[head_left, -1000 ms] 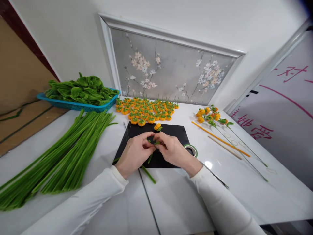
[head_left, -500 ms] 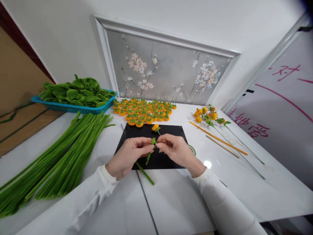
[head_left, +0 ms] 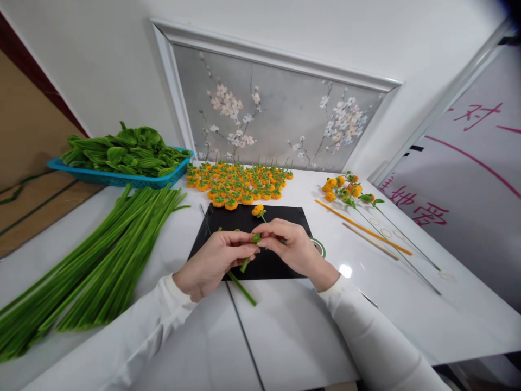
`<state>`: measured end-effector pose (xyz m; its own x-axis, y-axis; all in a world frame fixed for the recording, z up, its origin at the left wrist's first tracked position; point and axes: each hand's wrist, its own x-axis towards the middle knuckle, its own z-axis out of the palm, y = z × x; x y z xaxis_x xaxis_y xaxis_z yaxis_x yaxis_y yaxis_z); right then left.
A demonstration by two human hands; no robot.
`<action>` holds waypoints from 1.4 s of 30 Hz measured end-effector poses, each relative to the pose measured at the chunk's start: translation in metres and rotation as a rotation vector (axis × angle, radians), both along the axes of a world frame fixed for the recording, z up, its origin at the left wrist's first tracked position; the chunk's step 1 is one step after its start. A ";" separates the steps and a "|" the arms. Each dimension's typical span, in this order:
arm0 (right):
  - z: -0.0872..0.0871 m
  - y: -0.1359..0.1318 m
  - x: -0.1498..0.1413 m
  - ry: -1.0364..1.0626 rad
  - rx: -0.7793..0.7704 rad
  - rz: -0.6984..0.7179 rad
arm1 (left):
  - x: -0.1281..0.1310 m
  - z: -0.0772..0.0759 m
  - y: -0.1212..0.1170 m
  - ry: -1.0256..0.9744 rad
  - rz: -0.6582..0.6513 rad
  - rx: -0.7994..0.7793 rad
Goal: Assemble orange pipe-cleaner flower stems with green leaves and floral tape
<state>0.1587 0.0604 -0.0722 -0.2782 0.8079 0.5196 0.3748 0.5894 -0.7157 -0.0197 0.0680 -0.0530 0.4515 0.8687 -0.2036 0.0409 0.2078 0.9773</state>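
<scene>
Above the black mat (head_left: pixel 285 267), both my hands meet fingertip to fingertip at a small green chenille stem (head_left: pixel 256 238) that is bent or folded. My left hand (head_left: pixel 215 260) pinches it between thumb and fingers, and a tail of green hangs below. My right hand (head_left: pixel 293 247) is closed on its other side, partly hiding it. Just beyond my right fingers lies an orange fuzzy flower (head_left: pixel 258 210) with a green stem. A loose green chenille stem (head_left: pixel 245 292) crosses the mat's front edge. A roll of green tape (head_left: pixel 319 247) is partly hidden by my right hand.
To the left lie a bundle of long green chenille stems (head_left: pixel 109 266) and a blue basket (head_left: pixel 87 176) of green leaf shapes. Several orange flower heads (head_left: pixel 240 187) stand behind the mat. Long-stemmed flowers (head_left: pixel 342 188), an orange chenille stem (head_left: pixel 362 228) and a thin stick (head_left: pixel 371 242) lie right.
The green piece between my fingertips has turned and sits lower, more covered by my fingers. My right fingers have shifted slightly left and closed in on it.
</scene>
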 end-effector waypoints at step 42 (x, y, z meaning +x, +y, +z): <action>0.007 -0.008 0.000 -0.019 0.034 0.037 | 0.009 -0.003 -0.018 0.431 0.236 0.730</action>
<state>0.1591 0.0523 -0.0649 -0.3176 0.7791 0.5406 0.3662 0.6266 -0.6880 -0.0106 0.0496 -0.0556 0.2562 0.9093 0.3279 0.4719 -0.4138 0.7786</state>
